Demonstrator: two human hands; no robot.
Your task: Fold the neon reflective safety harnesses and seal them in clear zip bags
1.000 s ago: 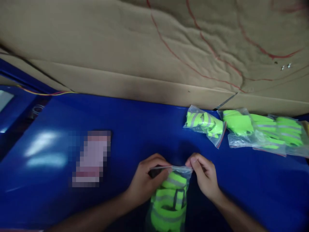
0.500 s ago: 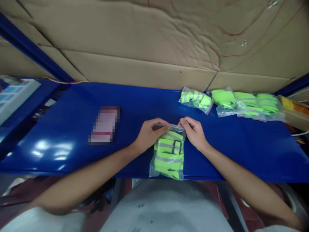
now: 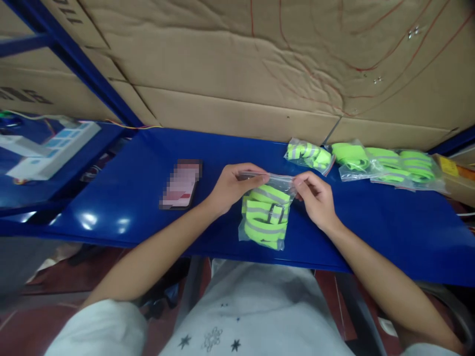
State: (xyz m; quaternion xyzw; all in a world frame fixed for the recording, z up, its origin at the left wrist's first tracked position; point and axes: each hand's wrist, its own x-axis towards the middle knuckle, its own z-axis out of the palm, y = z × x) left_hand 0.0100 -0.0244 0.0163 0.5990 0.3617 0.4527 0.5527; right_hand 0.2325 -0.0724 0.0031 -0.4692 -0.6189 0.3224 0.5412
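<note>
A clear zip-lock bag [image 3: 284,184] lies near the front edge of the blue table. Inside it is a folded neon-yellow reflective strap [image 3: 265,228] with grey stripes and a dark buckle [image 3: 276,213]. My left hand [image 3: 237,185] pinches the left part of the bag's top strip between thumb and fingers. At the right end of that strip, my right hand [image 3: 315,198] grips the corner with thumb and bent fingers. Whether the seal is fully closed cannot be made out.
Several bagged neon straps [image 3: 386,163] lie along the back right, beside a cardboard box [image 3: 454,173]. A phone [image 3: 181,184] with a blurred screen rests on the blue table [image 3: 122,198] to the left. Farther left is a white power strip [image 3: 55,151]. Cardboard [image 3: 222,64] walls the back.
My right hand has moved to the right along the bag's top, and both hands are farther apart. The strip now looks stretched straighter. The camera view has shifted left.
</note>
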